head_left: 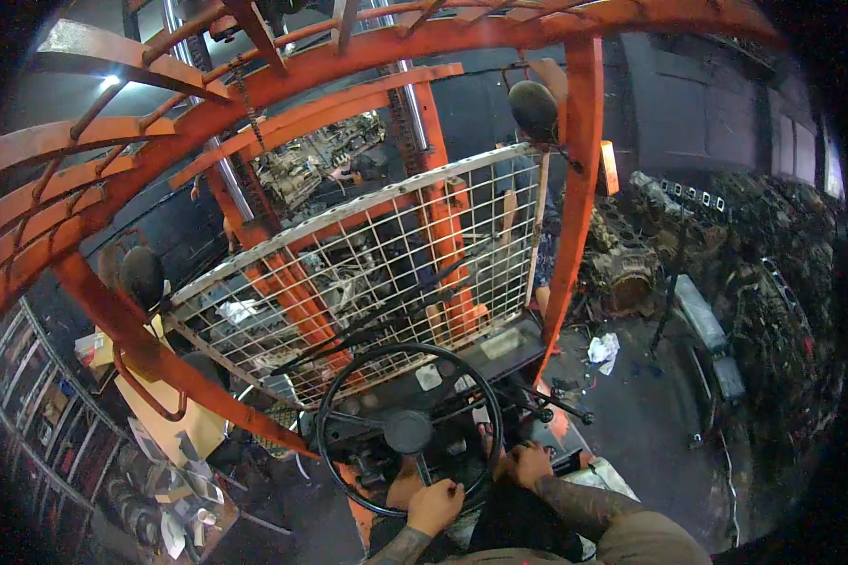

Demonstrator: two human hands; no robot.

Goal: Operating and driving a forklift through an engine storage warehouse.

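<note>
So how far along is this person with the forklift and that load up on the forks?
Looks done: a load of metal engine parts is raised high on the orange mast. In hand: the left hand grips the black steering wheel, and the right hand rests beside the control levers. Left: the load is not set down anywhere; cluttered scrap piles line the right.

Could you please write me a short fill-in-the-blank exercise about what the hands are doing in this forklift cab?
1. The left hand grips the rim of the black ____ wheel.
2. The right hand rests near the control ____ at the wheel's right.
3. The cab frame is painted ____.
4. A wire ____ guard stands ahead of the wheel.

Missing words: steering; levers; orange; mesh
</note>
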